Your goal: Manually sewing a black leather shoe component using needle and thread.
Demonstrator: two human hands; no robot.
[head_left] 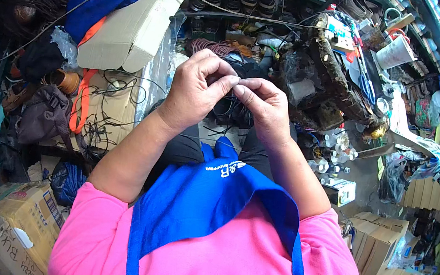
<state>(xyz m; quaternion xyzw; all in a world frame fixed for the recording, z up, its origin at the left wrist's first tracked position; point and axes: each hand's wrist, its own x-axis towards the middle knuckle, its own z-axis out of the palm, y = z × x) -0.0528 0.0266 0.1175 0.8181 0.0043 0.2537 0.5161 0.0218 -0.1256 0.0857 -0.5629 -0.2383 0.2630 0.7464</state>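
Observation:
Both hands meet in the middle, raised above my lap, with the fingertips touching. The thumb and index finger of my left hand are pinched together. My right hand pinches the same way right beside it. Whatever lies between the fingertips is too small to make out. Below the hands, a blue apron covers my lap and pink shirt. To the left, loose black cords lie tangled on a pale board, next to an orange strap.
A pale cardboard piece with blue cloth on it stands far left. At the right are a worn, dark-edged holder with scissors and several small bottles. Cardboard boxes sit near left; stacked cartons, near right.

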